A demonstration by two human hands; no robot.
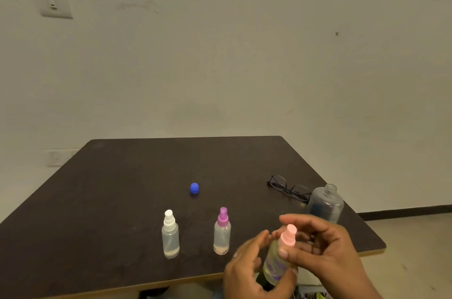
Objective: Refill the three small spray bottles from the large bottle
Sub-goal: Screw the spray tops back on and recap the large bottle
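Note:
Two small clear spray bottles stand upright near the table's front: one with a white spray top (170,235) on the left, one with a purple spray top (222,232) to its right. A third small bottle with a pink spray top (281,256) is held tilted above the front edge. My left hand (247,267) grips its body from below. My right hand (322,247) has its fingers around the pink top. The large clear bottle (326,204) stands uncapped at the right, behind my right hand. Its blue cap (194,188) lies alone mid-table.
A pair of dark-framed glasses (288,188) lies folded open, just left of the large bottle. The dark table (122,188) ends close in front of me and at the right near the large bottle. A bare wall rises behind.

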